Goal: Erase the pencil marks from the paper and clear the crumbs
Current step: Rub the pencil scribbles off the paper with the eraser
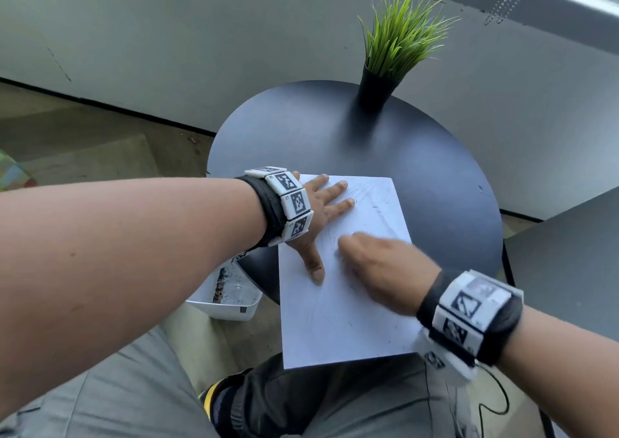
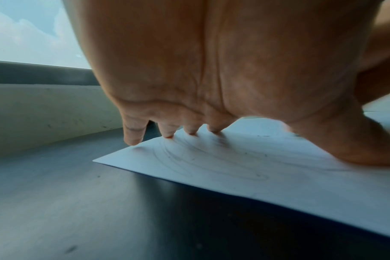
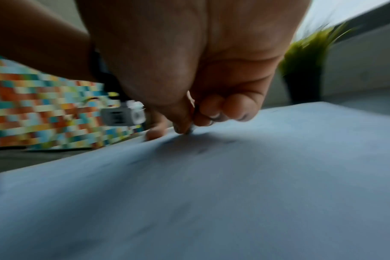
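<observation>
Paper (image 1: pixel 348 303): white sheet, flat on the counter (image 1: pixel 435 183), centre of frame, near edge overhanging; faint grey pencil marks (image 1: pixel 365 199) and scattered dark crumbs (image 1: pixel 375 207).

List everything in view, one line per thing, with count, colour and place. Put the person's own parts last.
paper: one, white with faint pencil marks, on the table's near side, overhanging its edge
table: one, round, black, centre
potted plant: one, green grass in black pot, table's far edge
bin: one, white, on the floor beside the table
eraser: one, small, greyish, mostly hidden at the right fingertips
left hand: flat, fingers spread, pressing the paper
right hand: blurred, curled fingers pinching the eraser on the paper
</observation>
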### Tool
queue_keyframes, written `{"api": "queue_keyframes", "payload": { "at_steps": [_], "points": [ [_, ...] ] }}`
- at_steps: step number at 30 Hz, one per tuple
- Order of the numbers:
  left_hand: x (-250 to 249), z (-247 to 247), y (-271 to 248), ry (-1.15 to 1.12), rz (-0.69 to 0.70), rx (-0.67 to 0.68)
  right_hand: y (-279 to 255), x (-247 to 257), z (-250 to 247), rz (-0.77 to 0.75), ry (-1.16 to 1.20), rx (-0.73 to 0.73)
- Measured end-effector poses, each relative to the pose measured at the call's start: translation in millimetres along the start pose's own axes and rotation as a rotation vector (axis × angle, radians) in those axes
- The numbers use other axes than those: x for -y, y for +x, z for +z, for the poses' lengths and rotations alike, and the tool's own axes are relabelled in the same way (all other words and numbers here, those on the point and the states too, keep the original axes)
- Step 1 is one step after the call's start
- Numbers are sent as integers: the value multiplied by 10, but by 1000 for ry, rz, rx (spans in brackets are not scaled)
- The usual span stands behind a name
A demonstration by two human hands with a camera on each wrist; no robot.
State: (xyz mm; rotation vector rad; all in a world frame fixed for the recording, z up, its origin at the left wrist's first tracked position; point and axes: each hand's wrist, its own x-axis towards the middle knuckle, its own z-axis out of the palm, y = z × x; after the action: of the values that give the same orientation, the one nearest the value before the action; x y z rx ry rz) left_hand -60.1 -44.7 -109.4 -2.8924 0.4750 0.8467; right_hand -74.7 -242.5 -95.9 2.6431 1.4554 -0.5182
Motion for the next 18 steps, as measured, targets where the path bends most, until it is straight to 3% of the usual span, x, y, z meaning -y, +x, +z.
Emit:
{"api": "queue_keyframes", "payload": {
  "at_steps": [3, 7, 13, 18],
  "points": [
    [-4, -16, -4, 13, 1, 1, -129, 121, 39, -120, -24, 84],
    [-12, -40, -5, 17, -6, -1, 6, -289, -20, 129, -3, -71],
    [5, -36, -3, 39, 2, -3, -193, 150, 57, -197, 22, 71],
    [23, -114, -8, 65, -6, 4, 63, -405, -63, 253, 58, -67]
  ]
}}
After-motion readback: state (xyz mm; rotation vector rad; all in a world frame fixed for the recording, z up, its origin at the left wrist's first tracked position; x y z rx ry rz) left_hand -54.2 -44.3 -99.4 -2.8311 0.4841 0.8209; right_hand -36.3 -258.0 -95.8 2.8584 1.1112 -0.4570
